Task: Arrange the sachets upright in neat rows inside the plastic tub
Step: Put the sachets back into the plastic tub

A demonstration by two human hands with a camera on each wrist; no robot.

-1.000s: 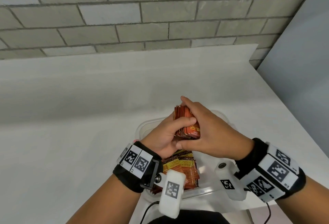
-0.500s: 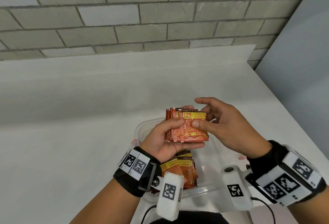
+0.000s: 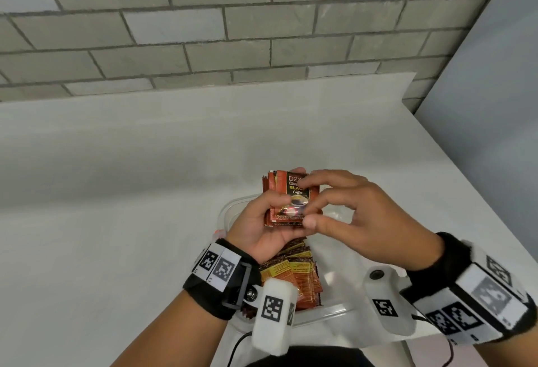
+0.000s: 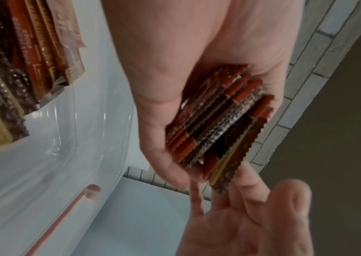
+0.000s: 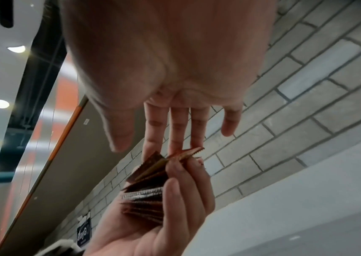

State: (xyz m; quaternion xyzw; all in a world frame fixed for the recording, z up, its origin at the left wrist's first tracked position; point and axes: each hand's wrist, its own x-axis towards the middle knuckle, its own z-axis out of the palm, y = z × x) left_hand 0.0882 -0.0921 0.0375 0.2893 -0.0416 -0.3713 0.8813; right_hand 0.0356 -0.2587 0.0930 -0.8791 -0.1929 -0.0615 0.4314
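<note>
My left hand (image 3: 269,209) grips a stack of red-brown coffee sachets (image 3: 291,192) upright above the clear plastic tub (image 3: 230,209), thumb across the front. The front sachet shows its label. My right hand (image 3: 313,205) meets the stack from the right: its straight fingertips (image 5: 175,145) touch the sachet edges, and its thumb (image 5: 118,138) stands apart. In the left wrist view the sachet stack (image 4: 216,121) lies fanned in my left hand (image 4: 197,69). More sachets (image 3: 294,273) stand packed at the tub's near left, partly hidden by my wrist.
The tub stands on a white counter (image 3: 131,192) near its front edge, with a grey brick wall (image 3: 203,31) behind and a grey panel (image 3: 495,104) at the right. The tub's right half (image 3: 340,261) holds no sachets. Tub wall (image 4: 76,138) shows a pink clip.
One second ago both hands clasped the stack. Since then the right hand has let go and opened, and the stack's front now shows a label face instead of the yellow-printed back.
</note>
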